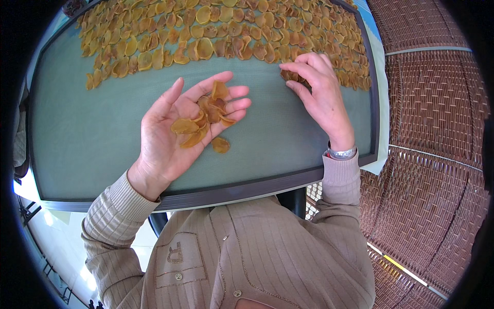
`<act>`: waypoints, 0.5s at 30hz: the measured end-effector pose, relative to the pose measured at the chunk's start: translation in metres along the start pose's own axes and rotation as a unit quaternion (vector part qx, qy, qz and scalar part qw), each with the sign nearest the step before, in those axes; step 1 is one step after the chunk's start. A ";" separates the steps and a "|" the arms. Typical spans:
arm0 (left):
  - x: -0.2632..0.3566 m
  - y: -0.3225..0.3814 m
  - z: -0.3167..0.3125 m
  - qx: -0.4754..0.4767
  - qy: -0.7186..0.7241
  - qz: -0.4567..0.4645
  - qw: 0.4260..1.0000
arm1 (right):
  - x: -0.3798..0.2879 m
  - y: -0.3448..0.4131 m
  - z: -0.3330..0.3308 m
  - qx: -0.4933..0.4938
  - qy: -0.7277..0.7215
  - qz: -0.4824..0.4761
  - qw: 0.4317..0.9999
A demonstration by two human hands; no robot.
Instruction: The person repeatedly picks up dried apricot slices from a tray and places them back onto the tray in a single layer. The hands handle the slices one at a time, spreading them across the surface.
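Observation:
Thin, round amber-brown dried slices (204, 48) lie in rows across the far part of a framed mesh screen (115, 154). My left hand (173, 123) is palm up over the mesh, fingers spread, with several slices (210, 110) resting loose on the palm and fingers. One single slice (220, 145) lies on the mesh beside the little-finger edge of that palm. At the near right end of the rows, my right hand (320, 85) is palm down, thumb and index finger around a brown slice or small cluster (291, 75); the fingers partly hide it, and whether it is gripped cannot be told.
The screen has a raised dark frame (247, 191) and rests on a surface with a pale cover (380, 116). A woven brown wicker panel (436, 100) stands along the right side. My torso is close against the near frame edge. A dark object (73, 7) sits beyond the far left corner.

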State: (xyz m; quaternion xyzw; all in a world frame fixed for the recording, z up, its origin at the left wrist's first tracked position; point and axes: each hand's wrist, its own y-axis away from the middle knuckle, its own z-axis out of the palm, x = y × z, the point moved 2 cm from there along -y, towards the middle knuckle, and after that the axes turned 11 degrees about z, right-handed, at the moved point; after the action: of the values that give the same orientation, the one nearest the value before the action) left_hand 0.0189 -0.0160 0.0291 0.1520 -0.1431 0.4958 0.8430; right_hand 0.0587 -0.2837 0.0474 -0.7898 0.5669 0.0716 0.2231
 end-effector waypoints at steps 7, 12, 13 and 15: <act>-0.001 -0.001 -0.001 -0.002 0.001 0.000 1.000 | 0.002 -0.001 0.001 -0.005 0.006 0.005 1.000; 0.000 0.000 0.000 0.000 0.011 -0.001 1.000 | 0.002 -0.002 0.002 -0.001 0.002 0.006 1.000; 0.000 0.000 -0.001 0.000 0.009 -0.001 1.000 | 0.001 -0.002 0.002 -0.003 0.004 0.007 1.000; 0.001 0.001 -0.002 0.003 0.002 0.002 1.000 | 0.001 -0.003 0.004 -0.008 0.003 0.008 1.000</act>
State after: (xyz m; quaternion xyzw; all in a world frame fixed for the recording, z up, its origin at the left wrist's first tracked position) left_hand 0.0181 -0.0140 0.0279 0.1535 -0.1404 0.4981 0.8418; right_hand 0.0622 -0.2821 0.0443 -0.7870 0.5734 0.0755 0.2149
